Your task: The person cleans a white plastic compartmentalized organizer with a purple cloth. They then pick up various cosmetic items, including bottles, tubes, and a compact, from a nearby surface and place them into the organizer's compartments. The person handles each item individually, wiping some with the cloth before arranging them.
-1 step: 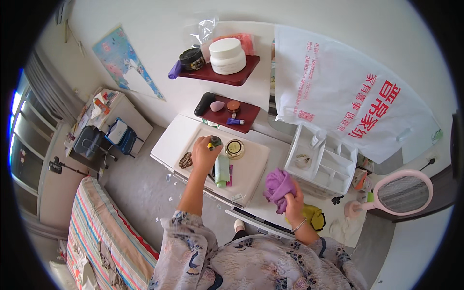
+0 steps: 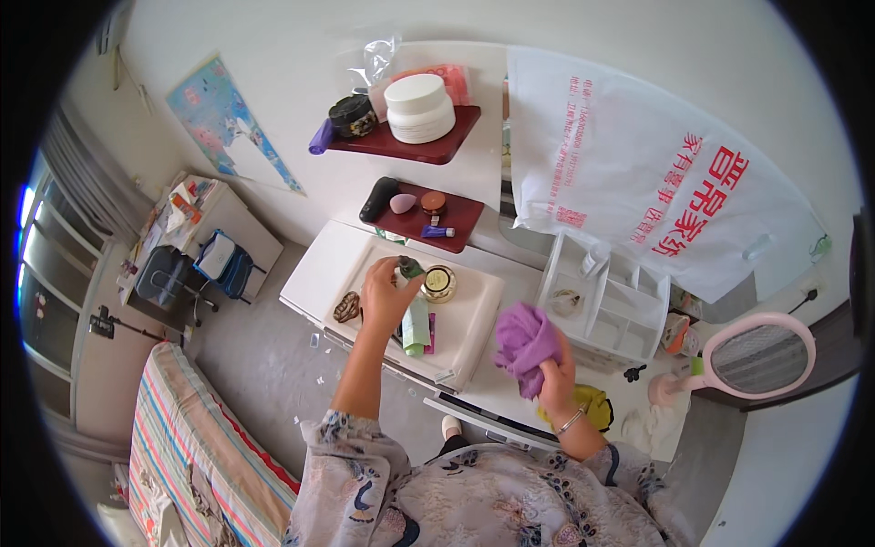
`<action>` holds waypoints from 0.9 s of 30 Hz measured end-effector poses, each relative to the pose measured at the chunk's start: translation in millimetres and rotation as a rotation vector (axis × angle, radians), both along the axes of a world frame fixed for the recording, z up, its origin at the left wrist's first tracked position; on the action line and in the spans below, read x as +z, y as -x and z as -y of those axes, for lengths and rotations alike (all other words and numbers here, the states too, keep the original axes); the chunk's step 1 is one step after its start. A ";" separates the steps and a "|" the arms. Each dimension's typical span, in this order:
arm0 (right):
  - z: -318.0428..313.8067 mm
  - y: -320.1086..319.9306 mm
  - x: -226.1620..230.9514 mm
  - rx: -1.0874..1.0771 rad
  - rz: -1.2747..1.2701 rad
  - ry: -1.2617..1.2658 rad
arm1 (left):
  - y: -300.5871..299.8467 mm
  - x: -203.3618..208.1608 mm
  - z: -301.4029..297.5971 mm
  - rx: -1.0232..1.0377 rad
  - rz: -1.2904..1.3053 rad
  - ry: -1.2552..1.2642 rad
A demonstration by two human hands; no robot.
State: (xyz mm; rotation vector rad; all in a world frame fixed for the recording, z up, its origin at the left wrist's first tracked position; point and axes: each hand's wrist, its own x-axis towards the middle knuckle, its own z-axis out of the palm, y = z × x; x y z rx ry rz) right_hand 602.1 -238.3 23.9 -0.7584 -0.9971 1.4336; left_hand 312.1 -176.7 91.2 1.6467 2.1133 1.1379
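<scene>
My left hand (image 2: pixel 386 296) is over the cream tray (image 2: pixel 481 314), its fingers closed on a small dark green object (image 2: pixel 409 266) whose kind is hard to make out. Just beyond my fingers stands a round jar with a gold lid (image 2: pixel 438 283). A light green tube (image 2: pixel 416 326) lies below the hand, beside a thin pink packet (image 2: pixel 431 334). To the left rests a brown patterned hair clip or similar curved item (image 2: pixel 347 307). Bunched in my right hand (image 2: pixel 558 383) is a purple cloth (image 2: pixel 527 346), held above the white tabletop.
Right of the tray sits a white compartment organizer (image 2: pixel 597 314). A yellow cloth-like item (image 2: pixel 594 407) lies near my right wrist, and a pink electric swatter (image 2: pixel 758 356) stands farther right. Two dark red shelves (image 2: pixel 456 208) carry jars and small cosmetics. A drawer (image 2: pixel 488 415) juts out in front.
The view has shifted slightly. A small yellow part seen at my left fingers before no longer shows, and the dark green object sits at a different angle. The purple cloth hangs slightly differently in my right hand.
</scene>
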 end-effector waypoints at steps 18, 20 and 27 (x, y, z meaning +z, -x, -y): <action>-53.3 -47.2 82.4 0.231 -0.566 0.104 | -173.2 29.8 70.7 -0.662 1.094 0.294; -53.8 -56.8 82.1 0.276 -0.537 0.069 | -179.0 22.6 69.7 -0.800 1.422 0.428; -46.5 -81.4 93.7 0.357 -0.274 0.019 | -207.6 10.6 77.9 -0.758 1.990 0.533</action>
